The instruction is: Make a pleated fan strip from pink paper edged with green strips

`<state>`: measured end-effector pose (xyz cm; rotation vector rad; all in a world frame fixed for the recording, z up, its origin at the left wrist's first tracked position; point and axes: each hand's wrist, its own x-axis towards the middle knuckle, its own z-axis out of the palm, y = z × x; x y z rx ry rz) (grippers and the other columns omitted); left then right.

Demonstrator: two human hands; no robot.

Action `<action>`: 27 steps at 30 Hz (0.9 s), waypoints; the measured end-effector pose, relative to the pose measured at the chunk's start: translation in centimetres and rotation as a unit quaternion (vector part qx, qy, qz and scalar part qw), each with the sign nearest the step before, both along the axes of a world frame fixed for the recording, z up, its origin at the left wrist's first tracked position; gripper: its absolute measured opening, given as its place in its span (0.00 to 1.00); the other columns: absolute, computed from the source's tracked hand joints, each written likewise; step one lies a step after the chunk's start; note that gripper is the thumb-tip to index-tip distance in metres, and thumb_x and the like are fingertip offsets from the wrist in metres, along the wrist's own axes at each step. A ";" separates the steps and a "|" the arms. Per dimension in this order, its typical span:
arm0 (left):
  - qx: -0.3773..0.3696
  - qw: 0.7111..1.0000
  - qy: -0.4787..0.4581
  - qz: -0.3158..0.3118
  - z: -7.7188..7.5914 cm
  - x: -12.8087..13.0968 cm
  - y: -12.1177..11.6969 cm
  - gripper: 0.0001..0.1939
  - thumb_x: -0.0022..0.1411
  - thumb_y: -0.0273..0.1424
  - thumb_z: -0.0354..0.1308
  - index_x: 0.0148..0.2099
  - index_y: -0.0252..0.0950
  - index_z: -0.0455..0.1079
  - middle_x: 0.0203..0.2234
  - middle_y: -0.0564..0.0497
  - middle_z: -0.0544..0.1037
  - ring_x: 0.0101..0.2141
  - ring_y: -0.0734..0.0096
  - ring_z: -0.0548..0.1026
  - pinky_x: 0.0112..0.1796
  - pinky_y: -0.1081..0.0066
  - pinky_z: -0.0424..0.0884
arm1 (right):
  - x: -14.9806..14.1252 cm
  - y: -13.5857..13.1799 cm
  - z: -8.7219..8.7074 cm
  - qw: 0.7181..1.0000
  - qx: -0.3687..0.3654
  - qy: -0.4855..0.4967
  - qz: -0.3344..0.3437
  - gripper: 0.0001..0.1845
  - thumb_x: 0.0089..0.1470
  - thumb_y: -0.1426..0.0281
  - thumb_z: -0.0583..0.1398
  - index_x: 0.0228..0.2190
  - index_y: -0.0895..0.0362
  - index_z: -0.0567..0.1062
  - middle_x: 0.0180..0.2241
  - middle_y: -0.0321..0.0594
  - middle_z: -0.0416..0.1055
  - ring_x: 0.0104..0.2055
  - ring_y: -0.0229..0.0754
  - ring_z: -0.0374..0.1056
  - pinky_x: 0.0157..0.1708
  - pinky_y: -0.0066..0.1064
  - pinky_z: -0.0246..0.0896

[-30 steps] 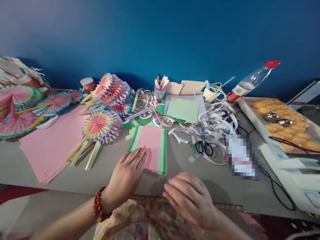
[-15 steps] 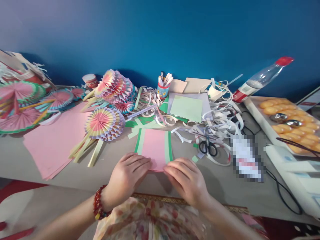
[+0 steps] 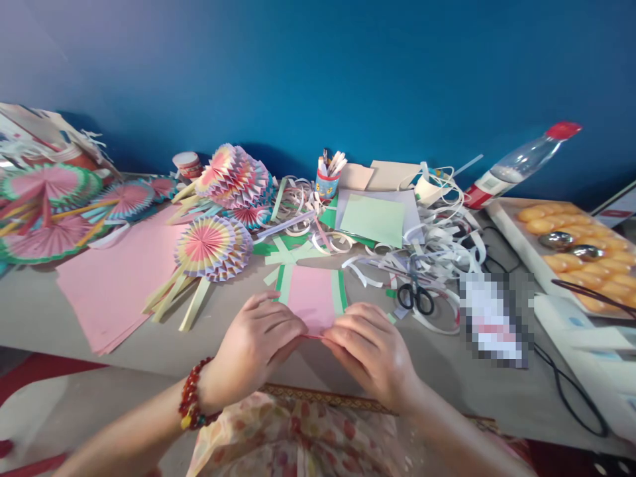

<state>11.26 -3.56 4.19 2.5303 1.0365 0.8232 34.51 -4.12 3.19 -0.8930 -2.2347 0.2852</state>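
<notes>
A pink paper sheet (image 3: 314, 291) with light and dark green strips along its two sides lies in front of me. My left hand (image 3: 256, 334) pinches its near left corner, thumb below and fingers on top. At the near right corner my right hand (image 3: 375, 348) grips the same sheet the same way. Between the hands the near edge shows as a narrow pink fold, slightly raised. Fingers hide both near corners. Beyond the left hand lies a round pleated paper fan (image 3: 211, 245) with pale yellow sticks. Black-handled scissors (image 3: 415, 298) rest to the right of the sheet.
Pink sheets (image 3: 119, 285) and more paper fans (image 3: 42, 189) lie at the left. Behind are a pen cup (image 3: 327, 183), green paper (image 3: 375, 220) and curled paper strips (image 3: 442, 232). A plastic bottle (image 3: 521, 159) leans beside a tray with orange rounded shapes (image 3: 517, 228) at the right.
The near edge of the pink sheet has been lifted and folded, so less of the sheet lies flat. Both hands keep hold of it. The view has shifted slightly.
</notes>
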 end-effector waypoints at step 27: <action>-0.035 0.997 -0.061 0.020 -0.5 -0.8 0.5 0.06 0.69 0.26 0.55 0.39 0.39 0.72 0.30 0.56 0.80 0.33 0.74 0.77 0.55 0.60 0.62 | 1.1 0.9 0.0 0.998 -0.057 0.026 0.018 0.04 0.62 0.73 0.59 0.34 0.56 0.74 0.29 0.37 0.72 0.34 0.40 0.64 0.38 0.34 0.59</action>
